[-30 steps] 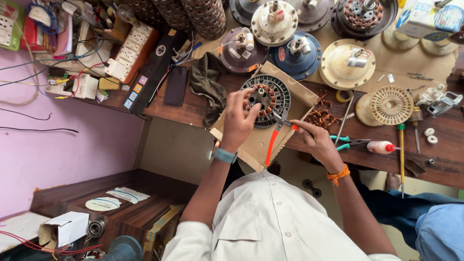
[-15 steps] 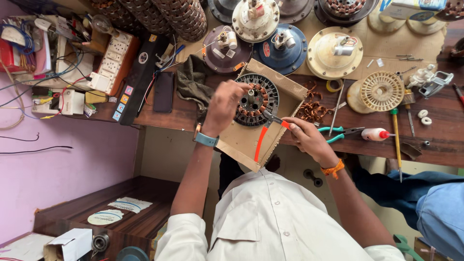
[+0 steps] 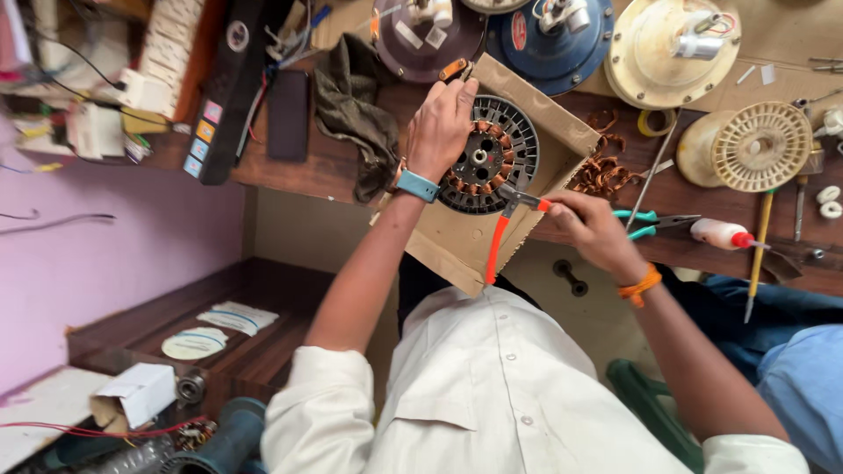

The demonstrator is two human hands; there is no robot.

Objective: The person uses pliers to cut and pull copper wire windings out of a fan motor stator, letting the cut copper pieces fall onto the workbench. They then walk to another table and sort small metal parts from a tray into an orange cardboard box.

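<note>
Pliers at the wound stator, centre of frame.

My left hand [image 3: 442,127] clamps the left rim of the round stator [image 3: 488,154], which lies flat on a cardboard sheet [image 3: 457,241] on the table [image 3: 325,162]. My right hand [image 3: 587,226], lower right of it, grips orange-handled pliers [image 3: 509,224]; their long axis slants up toward the stator's lower edge, nose touching the copper windings.

Single view only: the camera sits on your head and looks steeply down over your chest and white shirt [image 3: 492,395]. The frame reads inverted, with your torso at the bottom and the tabletop [image 3: 334,162] across the top. Range is close, about arm's reach. Both forearms run up from the lower centre to mid-frame.
</note>
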